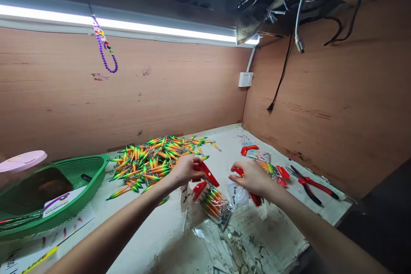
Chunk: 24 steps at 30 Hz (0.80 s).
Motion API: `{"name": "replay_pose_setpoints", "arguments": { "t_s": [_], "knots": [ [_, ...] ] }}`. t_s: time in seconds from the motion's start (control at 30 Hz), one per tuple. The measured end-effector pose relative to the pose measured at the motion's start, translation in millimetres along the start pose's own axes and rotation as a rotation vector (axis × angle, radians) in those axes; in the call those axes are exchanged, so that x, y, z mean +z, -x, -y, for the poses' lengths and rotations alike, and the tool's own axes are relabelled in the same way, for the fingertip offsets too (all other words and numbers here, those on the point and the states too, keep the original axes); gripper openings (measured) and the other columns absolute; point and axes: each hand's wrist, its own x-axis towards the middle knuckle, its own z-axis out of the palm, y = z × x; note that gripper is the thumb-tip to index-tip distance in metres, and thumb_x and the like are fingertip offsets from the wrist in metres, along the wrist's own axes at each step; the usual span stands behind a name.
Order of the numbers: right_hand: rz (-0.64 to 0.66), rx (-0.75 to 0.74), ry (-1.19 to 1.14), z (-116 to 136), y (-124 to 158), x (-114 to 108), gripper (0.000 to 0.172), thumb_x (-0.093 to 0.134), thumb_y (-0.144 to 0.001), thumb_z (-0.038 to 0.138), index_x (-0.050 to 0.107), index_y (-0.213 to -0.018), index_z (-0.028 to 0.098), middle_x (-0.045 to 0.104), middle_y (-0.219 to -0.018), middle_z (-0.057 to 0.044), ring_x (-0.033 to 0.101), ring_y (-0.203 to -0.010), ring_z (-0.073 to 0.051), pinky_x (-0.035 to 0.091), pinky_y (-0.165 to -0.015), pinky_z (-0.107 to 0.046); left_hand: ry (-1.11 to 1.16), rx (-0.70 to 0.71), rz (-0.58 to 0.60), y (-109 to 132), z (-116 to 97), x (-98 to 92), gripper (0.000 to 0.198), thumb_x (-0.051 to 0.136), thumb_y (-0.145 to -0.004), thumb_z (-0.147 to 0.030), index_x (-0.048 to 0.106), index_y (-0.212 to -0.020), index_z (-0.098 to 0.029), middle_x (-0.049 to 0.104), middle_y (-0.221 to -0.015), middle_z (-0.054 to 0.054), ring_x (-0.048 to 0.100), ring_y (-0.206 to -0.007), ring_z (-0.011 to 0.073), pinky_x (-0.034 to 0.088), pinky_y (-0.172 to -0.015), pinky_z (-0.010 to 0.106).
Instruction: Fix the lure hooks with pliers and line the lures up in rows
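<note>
We're pinching a red header card [205, 171] in our left hand [186, 170] — right hand [253, 177] is gripping another red card [238, 171], hands apart, bagged lures [213, 202] lying between, loose lure pile [154, 160] behind.

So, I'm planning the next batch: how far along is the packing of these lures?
Done: a few red-topped clear packs lie at the right. In hand: the left hand holds a red card, the right hand another. Left: a big pile of loose green-orange lures.
</note>
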Motion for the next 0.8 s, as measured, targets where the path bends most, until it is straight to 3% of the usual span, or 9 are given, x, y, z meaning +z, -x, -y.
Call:
{"name": "replay_pose_setpoints", "arguments": {
  "t_s": [0.13, 0.33, 0.5, 0.63, 0.7, 0.8],
  "knots": [
    [-0.004, 0.023, 0.018, 6.7, 11.7, -8.4, 0.026, 0.062, -0.096, 0.04, 0.068, -0.107, 0.018, 0.071, -0.101, -0.005, 0.067, -0.092, -0.019, 0.055, -0.085, -0.04, 0.016, 0.059, -0.135, 5.1, -2.8, -26.0, 0.011, 0.076, -0.066, -0.03, 0.071, -0.068, -0.021, 0.065, -0.069, 0.001, 0.061, -0.068, 0.0178, 0.047, -0.062, 0.026],
    [-0.055, -0.018, -0.039, 15.5, 21.6, -14.6, 0.022, 0.063, -0.093, 0.038, 0.072, -0.099, 0.018, 0.072, -0.081, -0.002, 0.066, -0.074, -0.017, 0.051, -0.073, -0.034, 0.155, 0.059, -0.269, 23.9, 2.6, -40.0, 0.029, 0.072, -0.071, -0.047, 0.062, -0.067, -0.02, 0.063, -0.065, 0.0, 0.055, -0.059, 0.016, 0.044, -0.057, 0.026],
    [-0.144, -0.077, -0.15, 23.9, 22.7, -14.2, 0.026, 0.063, -0.088, 0.041, 0.076, -0.1, 0.023, 0.077, -0.088, -0.007, 0.069, -0.082, -0.023, 0.048, -0.073, -0.032, 0.342, 0.038, -0.309, 34.0, -5.2, -47.6, 0.05, 0.069, -0.068, -0.068, 0.056, -0.072, -0.02, 0.058, -0.057, -0.003, 0.05, -0.051, 0.0119, 0.04, -0.051, 0.023],
    [-0.161, -0.107, -0.232, 28.9, 19.2, -14.9, 0.046, 0.07, -0.08, 0.051, 0.073, -0.117, 0.024, 0.077, -0.107, -0.009, 0.069, -0.1, -0.028, 0.05, -0.077, -0.032, 0.444, 0.037, -0.322, 43.7, -19.6, -48.8, 0.053, 0.074, -0.064, -0.068, 0.057, -0.075, -0.019, 0.058, -0.06, -0.004, 0.048, -0.05, 0.0096, 0.039, -0.05, 0.021],
    [-0.136, -0.132, -0.261, 30.4, 16.6, -15.6, 0.044, 0.071, -0.08, 0.05, 0.075, -0.115, 0.024, 0.077, -0.105, -0.008, 0.069, -0.097, -0.026, 0.05, -0.077, -0.031, 0.469, 0.035, -0.318, 49.2, -26.6, -47.5, 0.051, 0.076, -0.065, -0.065, 0.059, -0.076, -0.018, 0.059, -0.061, -0.003, 0.048, -0.052, 0.0095, 0.04, -0.051, 0.02],
    [-0.084, -0.174, -0.283, 33.0, 13.0, -14.5, 0.033, 0.072, -0.082, 0.044, 0.077, -0.106, 0.022, 0.077, -0.087, -0.004, 0.069, -0.081, -0.021, 0.05, -0.071, -0.028, 0.521, 0.032, -0.31, 54.6, -34.7, -44.7, 0.049, 0.079, -0.065, -0.062, 0.06, -0.076, -0.018, 0.06, -0.062, -0.003, 0.049, -0.053, 0.0091, 0.04, -0.053, 0.02]
  ]
}}
